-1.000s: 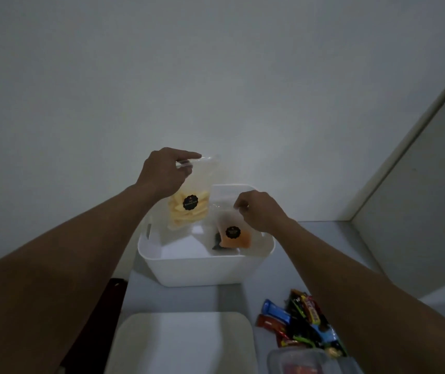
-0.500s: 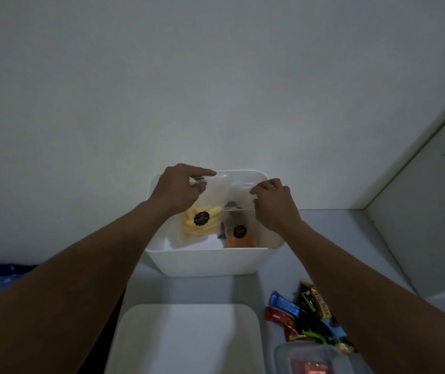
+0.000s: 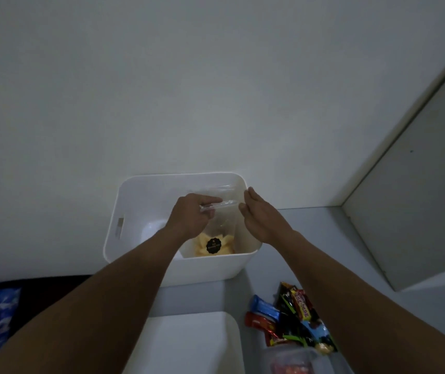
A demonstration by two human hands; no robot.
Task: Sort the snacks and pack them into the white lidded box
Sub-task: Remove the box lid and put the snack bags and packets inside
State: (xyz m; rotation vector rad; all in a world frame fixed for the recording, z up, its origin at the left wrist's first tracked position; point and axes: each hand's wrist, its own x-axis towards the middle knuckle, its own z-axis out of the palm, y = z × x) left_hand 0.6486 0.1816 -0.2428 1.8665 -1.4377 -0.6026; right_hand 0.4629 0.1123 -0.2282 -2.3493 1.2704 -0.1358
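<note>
One view on record: head-worn, wide-angle, facing forward and steeply down. It looks from above the person's forearms toward the wall (image 3: 216, 76) behind the worktop (image 3: 318, 225). The white box (image 3: 135, 190) sits mid-frame and near (the sightline drops inside it, down to the snack pouch (image 3: 214, 245)). The left hand (image 3: 189, 220) and right hand (image 3: 264, 220) enter from the lower edge.
</note>
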